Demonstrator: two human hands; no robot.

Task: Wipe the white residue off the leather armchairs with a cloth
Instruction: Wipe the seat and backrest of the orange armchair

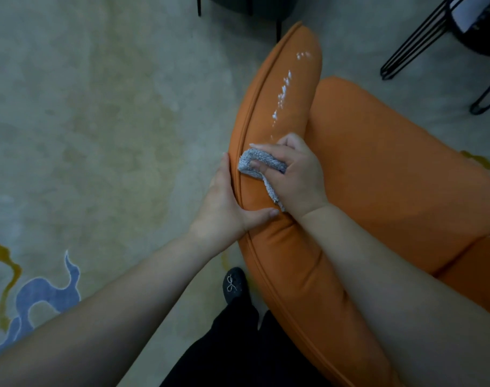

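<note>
An orange leather armchair fills the right half of the head view, its padded arm curving from top centre down to the bottom. White residue runs in a speckled line along the upper part of that arm. My right hand presses a grey fluffy cloth onto the arm just below the lowest specks. My left hand grips the arm's outer edge beside the cloth, thumb lying across the top of the padding.
A pale rug with blue and ochre patterns covers the floor to the left. Black wire chair legs stand at the top right, and a dark chair leg at top centre. My black shoe is beside the armchair's base.
</note>
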